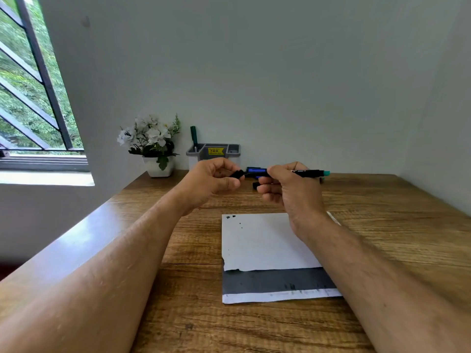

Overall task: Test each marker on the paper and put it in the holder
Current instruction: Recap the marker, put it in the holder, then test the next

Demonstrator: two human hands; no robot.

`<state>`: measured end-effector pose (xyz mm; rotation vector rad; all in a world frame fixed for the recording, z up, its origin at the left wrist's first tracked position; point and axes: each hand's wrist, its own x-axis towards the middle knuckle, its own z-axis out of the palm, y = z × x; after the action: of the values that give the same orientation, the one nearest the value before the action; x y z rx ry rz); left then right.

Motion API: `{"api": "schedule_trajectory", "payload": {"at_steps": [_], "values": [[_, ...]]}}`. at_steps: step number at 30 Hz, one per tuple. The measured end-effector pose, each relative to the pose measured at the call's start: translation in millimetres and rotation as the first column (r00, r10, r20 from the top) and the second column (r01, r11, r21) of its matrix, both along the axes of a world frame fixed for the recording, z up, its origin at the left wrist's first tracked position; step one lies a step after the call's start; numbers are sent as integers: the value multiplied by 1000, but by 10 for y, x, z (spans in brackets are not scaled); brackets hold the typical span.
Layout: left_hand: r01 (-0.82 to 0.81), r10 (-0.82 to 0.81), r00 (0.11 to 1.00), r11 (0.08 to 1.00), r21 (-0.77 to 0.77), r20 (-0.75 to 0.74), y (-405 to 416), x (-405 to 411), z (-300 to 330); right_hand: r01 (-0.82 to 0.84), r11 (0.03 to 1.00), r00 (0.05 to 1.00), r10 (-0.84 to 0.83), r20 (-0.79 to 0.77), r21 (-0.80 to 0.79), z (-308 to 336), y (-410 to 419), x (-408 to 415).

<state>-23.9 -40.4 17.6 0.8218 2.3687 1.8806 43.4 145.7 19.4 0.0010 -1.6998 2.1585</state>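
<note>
My right hand (288, 187) grips a black marker (308, 173) with a teal end, held level above the desk. My left hand (211, 182) pinches the black cap (238, 173) at the marker's left end. Behind my hands a blue marker (254, 170) lies on the desk, partly hidden. The white paper (262, 243) lies below my hands with a few small dark marks near its top left corner. The grey holder (214, 151) stands at the wall, with a green marker (194, 137) upright in its left compartment.
A white pot of white flowers (153, 146) stands left of the holder. A dark grey sheet (277, 284) shows under the paper's near edge. The wooden desk (395, 225) ends at walls behind and on the right; a window is at the left.
</note>
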Motion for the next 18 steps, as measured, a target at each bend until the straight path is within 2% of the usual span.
{"api": "schedule_trajectory", "payload": {"at_steps": [11, 18], "values": [[-55, 51, 997, 995, -78, -52, 22, 26, -19, 20, 1000, 1000, -20, -24, -3, -11, -9, 10], [-71, 62, 994, 992, -100, -88, 23, 20, -8, -16, 999, 999, 15, 30, 51, -22, -31, 14]]}}
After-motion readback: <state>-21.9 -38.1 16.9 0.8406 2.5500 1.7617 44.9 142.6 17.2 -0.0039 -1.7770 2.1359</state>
